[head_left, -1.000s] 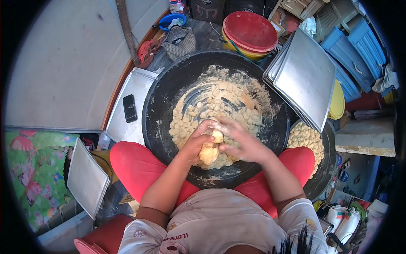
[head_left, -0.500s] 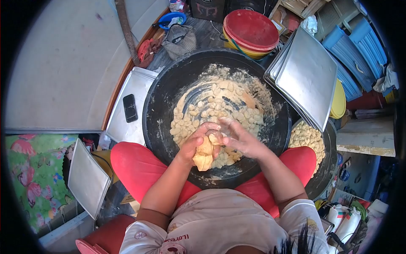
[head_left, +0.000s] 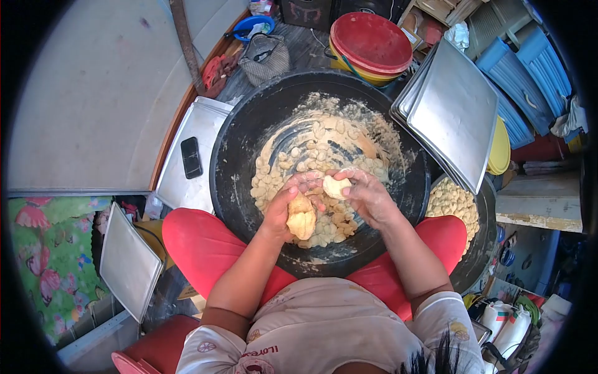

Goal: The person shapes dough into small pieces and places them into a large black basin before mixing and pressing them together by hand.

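Observation:
My left hand (head_left: 283, 209) is closed around a lump of yellow dough (head_left: 301, 218) that hangs below its fingers. Just to the right, my right hand (head_left: 369, 196) grips a small pale dough piece (head_left: 335, 187) between thumb and fingers. Both hands are over a large black basin (head_left: 240, 134). Many small dough pieces (head_left: 268, 185) lie inside it, with loose flour (head_left: 324, 106) spread over the bottom and far side.
A phone (head_left: 191, 158) lies on metal trays (head_left: 205, 124) at the left. More trays (head_left: 451, 112) lean over the basin's right rim. A second basin (head_left: 453, 206) of dough pieces stands by my right knee. Red and yellow tubs (head_left: 370, 40) are beyond.
My right hand has turned and now holds a small dough piece apart from the lump. The lump in my left hand has shifted slightly and looks more compact.

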A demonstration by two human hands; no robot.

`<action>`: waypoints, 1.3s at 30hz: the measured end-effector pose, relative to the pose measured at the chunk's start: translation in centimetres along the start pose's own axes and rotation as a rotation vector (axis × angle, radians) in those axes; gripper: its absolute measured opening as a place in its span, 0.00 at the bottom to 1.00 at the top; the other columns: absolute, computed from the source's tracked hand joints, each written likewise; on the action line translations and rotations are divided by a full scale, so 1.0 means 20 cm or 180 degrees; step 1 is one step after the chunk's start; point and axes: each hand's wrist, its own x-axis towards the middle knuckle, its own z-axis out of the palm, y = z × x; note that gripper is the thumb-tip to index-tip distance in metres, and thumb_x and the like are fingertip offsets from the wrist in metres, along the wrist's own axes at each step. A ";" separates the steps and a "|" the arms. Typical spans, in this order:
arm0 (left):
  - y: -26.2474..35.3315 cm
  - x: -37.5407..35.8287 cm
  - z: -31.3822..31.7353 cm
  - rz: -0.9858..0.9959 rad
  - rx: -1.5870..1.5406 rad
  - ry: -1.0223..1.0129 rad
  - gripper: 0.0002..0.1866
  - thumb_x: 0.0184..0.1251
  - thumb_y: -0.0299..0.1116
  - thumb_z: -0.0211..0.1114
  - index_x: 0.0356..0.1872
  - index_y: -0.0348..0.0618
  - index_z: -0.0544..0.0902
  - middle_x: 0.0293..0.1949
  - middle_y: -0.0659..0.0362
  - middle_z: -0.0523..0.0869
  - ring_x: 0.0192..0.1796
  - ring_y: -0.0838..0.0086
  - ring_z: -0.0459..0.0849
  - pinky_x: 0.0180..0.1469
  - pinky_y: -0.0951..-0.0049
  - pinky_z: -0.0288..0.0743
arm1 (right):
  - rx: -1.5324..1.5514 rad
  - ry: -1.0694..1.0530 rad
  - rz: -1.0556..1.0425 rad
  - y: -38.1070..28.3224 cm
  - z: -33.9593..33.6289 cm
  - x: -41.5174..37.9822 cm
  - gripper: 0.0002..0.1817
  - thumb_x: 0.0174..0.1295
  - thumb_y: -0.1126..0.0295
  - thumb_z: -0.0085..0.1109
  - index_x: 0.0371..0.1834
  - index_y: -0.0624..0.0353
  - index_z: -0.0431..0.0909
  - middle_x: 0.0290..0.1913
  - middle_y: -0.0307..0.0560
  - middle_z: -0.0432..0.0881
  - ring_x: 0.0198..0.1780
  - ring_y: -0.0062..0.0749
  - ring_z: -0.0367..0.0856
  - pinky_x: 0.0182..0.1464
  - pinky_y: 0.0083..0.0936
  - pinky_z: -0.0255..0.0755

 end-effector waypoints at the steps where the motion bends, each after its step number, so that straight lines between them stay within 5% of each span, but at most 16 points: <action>1: 0.00 0.00 0.00 0.0050 0.0230 0.0044 0.31 0.64 0.52 0.52 0.60 0.37 0.65 0.55 0.44 0.72 0.38 0.62 0.82 0.30 0.71 0.78 | -0.0083 -0.0116 0.0052 0.00 0.01 0.00 0.18 0.54 0.75 0.62 0.49 0.62 0.73 0.50 0.46 0.74 0.52 0.27 0.72 0.55 0.21 0.66; 5: 0.00 -0.01 0.02 -0.0023 0.0065 -0.0123 0.29 0.65 0.51 0.51 0.58 0.37 0.68 0.51 0.46 0.76 0.38 0.64 0.82 0.31 0.70 0.78 | -0.1155 -0.0006 -0.0480 -0.02 0.11 -0.02 0.18 0.56 0.72 0.62 0.50 0.62 0.73 0.50 0.44 0.74 0.51 0.25 0.72 0.54 0.19 0.65; 7: 0.00 -0.01 0.05 0.0157 0.0003 0.0157 0.28 0.65 0.51 0.52 0.55 0.37 0.70 0.46 0.47 0.79 0.39 0.64 0.82 0.31 0.70 0.78 | -0.1382 0.0212 0.0492 -0.05 0.12 -0.03 0.19 0.56 0.69 0.63 0.51 0.61 0.73 0.51 0.43 0.72 0.53 0.25 0.70 0.54 0.21 0.64; 11: 0.03 -0.01 0.00 0.0041 -0.0225 0.0174 0.22 0.67 0.46 0.51 0.52 0.39 0.71 0.45 0.50 0.79 0.43 0.63 0.80 0.44 0.66 0.77 | -0.1280 0.0268 0.0671 -0.02 0.01 -0.01 0.20 0.57 0.65 0.63 0.52 0.59 0.74 0.52 0.46 0.71 0.55 0.30 0.69 0.55 0.25 0.64; 13: 0.02 0.00 -0.04 0.0073 -0.0472 0.0657 0.21 0.67 0.46 0.51 0.52 0.40 0.71 0.44 0.50 0.79 0.42 0.61 0.81 0.46 0.62 0.76 | -0.3621 -0.0040 -0.0769 -0.02 0.02 -0.01 0.26 0.56 0.61 0.62 0.57 0.57 0.70 0.55 0.51 0.69 0.59 0.39 0.67 0.58 0.32 0.62; 19: 0.02 0.01 0.06 0.0117 -0.0461 0.0775 0.26 0.65 0.46 0.54 0.58 0.40 0.66 0.52 0.48 0.75 0.52 0.58 0.76 0.52 0.59 0.72 | -0.4344 -0.0490 -0.1365 0.07 0.14 -0.05 0.37 0.53 0.58 0.64 0.66 0.52 0.60 0.60 0.55 0.64 0.64 0.50 0.59 0.63 0.40 0.56; 22: 0.01 0.00 0.06 -0.0068 -0.0364 0.0408 0.25 0.63 0.38 0.57 0.60 0.41 0.64 0.54 0.49 0.72 0.54 0.60 0.75 0.52 0.61 0.72 | -0.4021 -0.0267 -0.1256 0.11 0.09 -0.02 0.34 0.51 0.60 0.66 0.62 0.53 0.66 0.55 0.54 0.69 0.60 0.49 0.64 0.61 0.38 0.58; 28: -0.01 0.01 0.02 -0.0121 0.0231 0.0664 0.24 0.57 0.20 0.56 0.56 0.43 0.66 0.46 0.54 0.74 0.51 0.63 0.76 0.48 0.66 0.74 | -0.3761 -0.0027 -0.1309 0.06 0.08 -0.03 0.23 0.50 0.65 0.67 0.50 0.56 0.72 0.44 0.50 0.76 0.50 0.44 0.72 0.54 0.34 0.64; 30: -0.03 0.01 -0.01 -0.0023 0.0117 0.0748 0.22 0.56 0.21 0.56 0.54 0.42 0.67 0.44 0.55 0.74 0.49 0.64 0.76 0.46 0.65 0.74 | -0.3641 0.0056 -0.1208 0.08 0.07 -0.03 0.20 0.51 0.67 0.67 0.47 0.57 0.73 0.43 0.49 0.76 0.48 0.39 0.74 0.52 0.32 0.67; 32: -0.04 0.02 -0.02 0.0066 0.0004 0.0829 0.20 0.56 0.23 0.56 0.52 0.42 0.69 0.42 0.56 0.73 0.46 0.65 0.77 0.44 0.65 0.74 | -0.1905 0.0210 -0.0668 0.13 0.05 -0.01 0.14 0.54 0.72 0.65 0.41 0.58 0.71 0.44 0.46 0.76 0.47 0.28 0.75 0.50 0.26 0.69; 35: -0.01 0.01 -0.04 0.0305 -0.0289 0.0796 0.18 0.55 0.27 0.55 0.49 0.42 0.70 0.37 0.57 0.74 0.42 0.67 0.77 0.44 0.63 0.75 | -0.0827 0.0340 -0.0760 0.13 0.05 0.00 0.14 0.57 0.76 0.62 0.45 0.60 0.72 0.46 0.44 0.76 0.50 0.23 0.73 0.53 0.22 0.69; 39: 0.00 0.02 -0.03 -0.0016 -0.0055 0.0807 0.20 0.57 0.35 0.59 0.51 0.43 0.70 0.34 0.59 0.76 0.37 0.69 0.78 0.37 0.62 0.78 | -0.0839 0.0669 -0.0779 0.09 0.06 0.00 0.16 0.58 0.78 0.59 0.50 0.61 0.71 0.50 0.46 0.75 0.51 0.25 0.74 0.55 0.23 0.68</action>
